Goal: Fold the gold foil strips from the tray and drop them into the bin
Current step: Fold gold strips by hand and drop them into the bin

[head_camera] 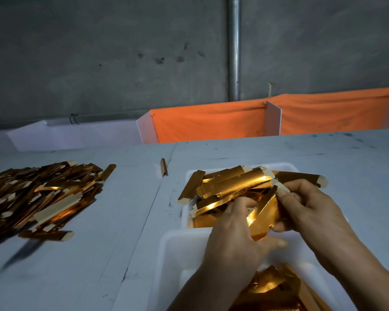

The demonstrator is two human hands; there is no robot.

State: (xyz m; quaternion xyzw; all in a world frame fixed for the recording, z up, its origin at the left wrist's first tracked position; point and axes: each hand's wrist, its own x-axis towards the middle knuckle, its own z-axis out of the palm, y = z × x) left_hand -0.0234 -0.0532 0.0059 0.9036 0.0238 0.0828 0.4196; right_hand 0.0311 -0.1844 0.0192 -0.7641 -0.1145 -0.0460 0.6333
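— From the head view, what was the person busy with?

— Both hands were on one gold foil strip [264, 217], held just above the white tray [184, 217]. The left hand [236, 239] had its fingers curled over the strip's near end with the thumb underneath. The right hand [305, 205] pinched the far end between thumb and fingertips.

— So which step was that?

— I'd say the fold itself. The strip was bent up between the hands and nothing had been let go.

— Where were the rest?

— A heap of gold strips [238, 187] lay in the tray, some jutting over its rim. Nearer the person than the tray sat a white bin [173, 248], with a few gold pieces [276, 286] showing inside it. Well to the left of the tray, a big loose pile of strips [41, 194] was spread on the worktop [126, 221], and one stray strip [163, 167] stood just beyond the tray's far left corner.

— And the next move?

— My guess: press the crease flat, then carry the piece back from the tray over the bin and loosen both grips. Foil that thin looked likely to spring open or cling to the fingers, so the crease wanted firm pressure first.

— Anything behind?

— An orange cloth [211, 122] hung beyond the tray, against a grey wall.
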